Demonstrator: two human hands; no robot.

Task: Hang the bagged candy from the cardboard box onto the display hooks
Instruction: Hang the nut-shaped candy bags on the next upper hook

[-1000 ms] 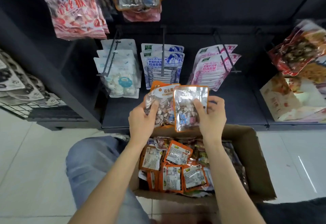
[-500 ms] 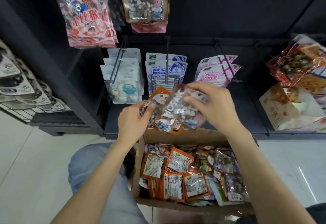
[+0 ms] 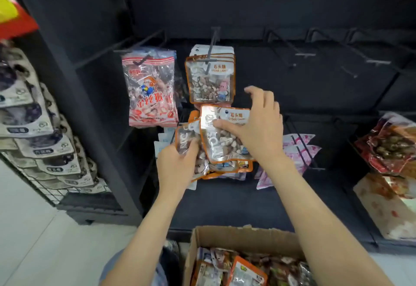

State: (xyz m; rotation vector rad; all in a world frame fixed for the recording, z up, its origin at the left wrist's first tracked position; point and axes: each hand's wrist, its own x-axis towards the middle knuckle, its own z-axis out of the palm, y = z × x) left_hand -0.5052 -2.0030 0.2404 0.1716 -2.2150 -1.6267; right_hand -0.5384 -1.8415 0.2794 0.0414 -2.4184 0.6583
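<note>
A: What is the cardboard box (image 3: 236, 237) holding?
B: It is lying open on the floor, holding loose orange-edged candy bags (image 3: 246, 271).
A: And the hands?
B: The left hand (image 3: 177, 166) is gripping a stack of stone-candy bags (image 3: 193, 148); the right hand (image 3: 258, 126) is pinching the top bag (image 3: 225, 135), thumb on its front, other fingers spread. Matching bags are hanging on the hook (image 3: 212, 44) above.
</note>
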